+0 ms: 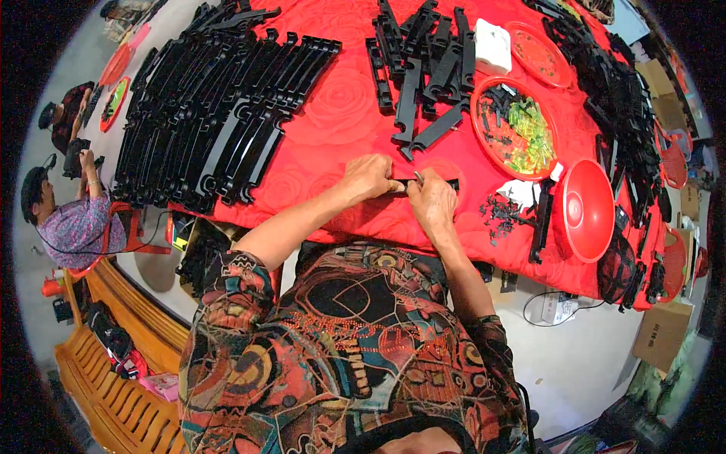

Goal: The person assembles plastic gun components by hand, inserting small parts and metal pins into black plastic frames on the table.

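At the table's near edge I hold a black plastic strip (454, 184) lying level across both hands. My left hand (370, 178) is closed on its left part, the thumb pointing toward the middle. My right hand (434, 203) grips farther right, and the strip's end sticks out past it. A slim, greyish piece shows at the right fingertips, too small to make out. Beyond my hands lies a loose heap of similar black strips (408, 94). To the right, a red round tray (478, 130) holds small black, yellow and green pieces.
Rows of stacked black strips (219, 121) cover the table's left side. An overturned red bowl (588, 212), scattered black bits (505, 216), a white tissue pack (492, 47) and more black parts (605, 83) are on the right. At far left a person (72, 219) sits beside a wooden bench (121, 378).
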Tool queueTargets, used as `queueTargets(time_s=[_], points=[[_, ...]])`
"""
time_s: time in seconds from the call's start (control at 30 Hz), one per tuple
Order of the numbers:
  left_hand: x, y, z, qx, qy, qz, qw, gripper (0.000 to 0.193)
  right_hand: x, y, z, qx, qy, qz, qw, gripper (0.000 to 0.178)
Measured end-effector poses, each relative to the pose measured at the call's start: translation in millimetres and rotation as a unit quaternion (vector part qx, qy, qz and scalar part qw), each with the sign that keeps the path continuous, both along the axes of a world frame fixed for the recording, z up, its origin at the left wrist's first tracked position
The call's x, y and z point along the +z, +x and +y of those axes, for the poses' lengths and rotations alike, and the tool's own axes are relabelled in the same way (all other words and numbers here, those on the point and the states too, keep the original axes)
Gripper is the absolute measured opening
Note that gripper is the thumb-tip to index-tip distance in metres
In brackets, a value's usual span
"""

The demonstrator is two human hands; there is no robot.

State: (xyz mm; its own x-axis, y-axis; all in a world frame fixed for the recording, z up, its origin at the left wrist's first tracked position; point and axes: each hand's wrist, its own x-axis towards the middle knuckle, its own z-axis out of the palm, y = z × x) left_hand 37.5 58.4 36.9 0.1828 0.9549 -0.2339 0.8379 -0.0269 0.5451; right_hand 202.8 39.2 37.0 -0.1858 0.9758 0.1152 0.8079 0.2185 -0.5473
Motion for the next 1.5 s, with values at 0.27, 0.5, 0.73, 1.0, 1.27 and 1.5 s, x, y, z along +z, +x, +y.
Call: queueTargets(time_s=[0.27,0.5,0.73,1.0,1.27,1.5], points=[[1,4,-1,0.002,-0.008,0.018,1.000,0.045,-4,-1,-2,-0.001,0.032,0.015,0.999,0.018],[4,10,3,0.007,-0.015,0.040,0.999,0.046,-3,-2,-2,0.017,0.041,-0.003,0.999,0.019],[7,7,2,0.003,-0.011,0.028,1.000,0.042,1,3,-7,0.045,0.044,-0.062,0.996,0.020],[3,-2,7,-0.053,-0.025,0.011,0.998,0.038,30,60,1,0.029,0.182,0.169,0.968,0.028],[3,4,4,-0.039,-0.056,-0.029,0.997,0.028,15,45,-2,-0.011,-0.166,0.481,0.861,0.011],[2,0,-3,-0.042,-0.007,-0.084,0.996,0.023,-2,34,-4,-0.022,-0.185,0.459,0.869,0.005]])
